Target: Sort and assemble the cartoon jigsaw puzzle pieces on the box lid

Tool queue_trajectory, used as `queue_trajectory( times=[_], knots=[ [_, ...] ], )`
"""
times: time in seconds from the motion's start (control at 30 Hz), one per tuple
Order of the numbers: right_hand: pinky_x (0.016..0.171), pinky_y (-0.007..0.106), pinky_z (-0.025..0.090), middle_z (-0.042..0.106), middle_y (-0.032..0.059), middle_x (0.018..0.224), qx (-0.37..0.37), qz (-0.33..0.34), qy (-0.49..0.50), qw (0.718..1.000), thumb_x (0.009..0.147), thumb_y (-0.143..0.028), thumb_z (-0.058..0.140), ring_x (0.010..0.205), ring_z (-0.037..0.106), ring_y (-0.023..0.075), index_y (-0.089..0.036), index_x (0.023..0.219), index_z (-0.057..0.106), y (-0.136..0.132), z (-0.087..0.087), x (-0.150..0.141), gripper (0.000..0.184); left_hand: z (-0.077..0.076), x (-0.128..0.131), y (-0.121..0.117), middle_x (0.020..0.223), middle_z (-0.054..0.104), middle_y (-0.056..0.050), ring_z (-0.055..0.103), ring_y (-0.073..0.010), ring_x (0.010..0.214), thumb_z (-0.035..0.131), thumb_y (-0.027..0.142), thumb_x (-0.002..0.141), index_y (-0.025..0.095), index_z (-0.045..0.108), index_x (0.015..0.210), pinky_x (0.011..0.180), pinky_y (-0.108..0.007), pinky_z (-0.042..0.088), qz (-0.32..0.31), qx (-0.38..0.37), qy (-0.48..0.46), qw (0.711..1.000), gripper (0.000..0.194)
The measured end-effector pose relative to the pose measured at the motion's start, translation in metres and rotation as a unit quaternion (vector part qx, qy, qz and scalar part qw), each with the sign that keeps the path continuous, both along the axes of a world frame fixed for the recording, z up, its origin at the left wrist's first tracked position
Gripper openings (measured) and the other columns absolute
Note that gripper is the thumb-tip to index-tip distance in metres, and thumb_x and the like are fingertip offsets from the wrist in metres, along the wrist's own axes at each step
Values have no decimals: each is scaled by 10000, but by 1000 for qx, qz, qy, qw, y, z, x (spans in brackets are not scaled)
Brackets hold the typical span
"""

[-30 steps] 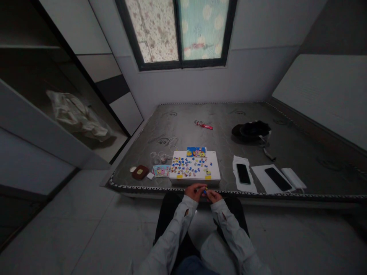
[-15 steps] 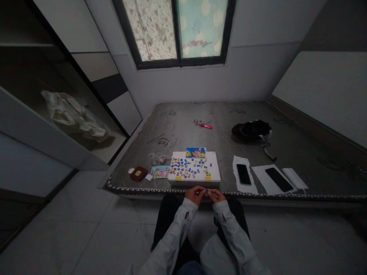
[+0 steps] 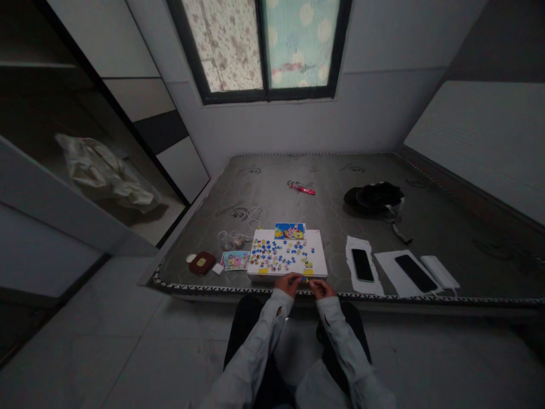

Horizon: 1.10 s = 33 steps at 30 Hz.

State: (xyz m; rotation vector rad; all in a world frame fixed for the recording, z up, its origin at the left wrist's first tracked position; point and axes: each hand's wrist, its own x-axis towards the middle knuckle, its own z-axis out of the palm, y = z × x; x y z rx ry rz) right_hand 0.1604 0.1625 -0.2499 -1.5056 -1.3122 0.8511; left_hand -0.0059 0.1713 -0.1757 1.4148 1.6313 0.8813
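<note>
A white board (image 3: 317,258) lies at the near edge of a grey mattress (image 3: 323,199), strewn with several blue and yellow puzzle pieces (image 3: 275,253). A finished colourful strip of puzzle (image 3: 290,230) sits at its far edge. My left hand (image 3: 288,283) and my right hand (image 3: 321,288) meet just in front of the board, fingers pinched together on small puzzle pieces (image 3: 303,279) between them. Both sleeves are light grey.
Left of the board lie a small picture card (image 3: 235,260), a brown round case (image 3: 201,263) and a white cable (image 3: 242,227). To the right are two dark phones (image 3: 362,264) (image 3: 414,272) on white paper, a black cap (image 3: 373,196) and a red item (image 3: 302,188).
The view has shifted slightly; my two hands stay together at the board's near edge, moved a little closer to it, still pinching the small pieces.
</note>
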Motion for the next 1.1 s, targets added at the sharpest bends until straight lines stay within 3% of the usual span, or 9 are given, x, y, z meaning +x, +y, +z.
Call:
queue_trajectory(
  times=[0.07,0.2,0.37,0.5,0.67,0.93,1.1],
  knots=[
    [860,400,584,783,106,971,30,21,-64,997,868,-617,591,885,706,225,-210,954,769,16,-5,4,452,-3,-1,25,1078,781,-58,723,-195,1047,701,227,951,151,753,1045,1020,-445,564,12,-14,6,1000,132],
    [1118,486,481,706,148,1342,83,67,-179,978,870,-406,553,1236,629,297,-192,1169,769,51,-21,4,426,-5,4,77,1111,741,-66,705,-199,1040,683,318,978,141,715,1067,955,-435,591,30,-45,14,998,201],
    [1117,481,505,704,125,1363,97,113,-290,945,879,-302,498,1294,614,304,-201,1295,734,72,-54,0,490,-4,17,113,1138,725,-73,702,-190,1003,660,363,993,149,699,1128,900,-406,608,25,-103,31,994,256],
    [1120,463,509,671,110,1422,103,135,-346,923,892,-305,503,1357,580,299,-204,1376,691,69,-75,4,529,-7,20,121,1149,723,-73,700,-192,1014,660,362,993,155,700,1129,908,-407,605,14,-147,64,987,251],
    [1153,460,487,623,126,1480,111,152,-381,905,893,-290,531,1405,542,303,-170,1419,654,65,-87,8,553,-9,19,123,1170,726,-76,697,-204,1052,657,389,992,164,709,1122,945,-421,591,9,-169,94,981,265],
    [1168,462,479,593,127,1514,122,156,-396,897,902,-270,523,1424,525,291,-173,1478,596,64,-87,9,588,-7,24,126,1221,707,-84,688,-208,1064,644,401,998,178,694,1181,937,-419,593,-4,-172,118,978,293],
    [1159,464,484,606,139,1498,118,150,-399,897,886,-261,537,1401,547,302,-159,1463,609,63,-83,8,591,-12,22,130,1165,720,-71,693,-201,1045,671,366,984,173,708,1119,933,-410,593,-28,-161,138,977,239]
  ],
)
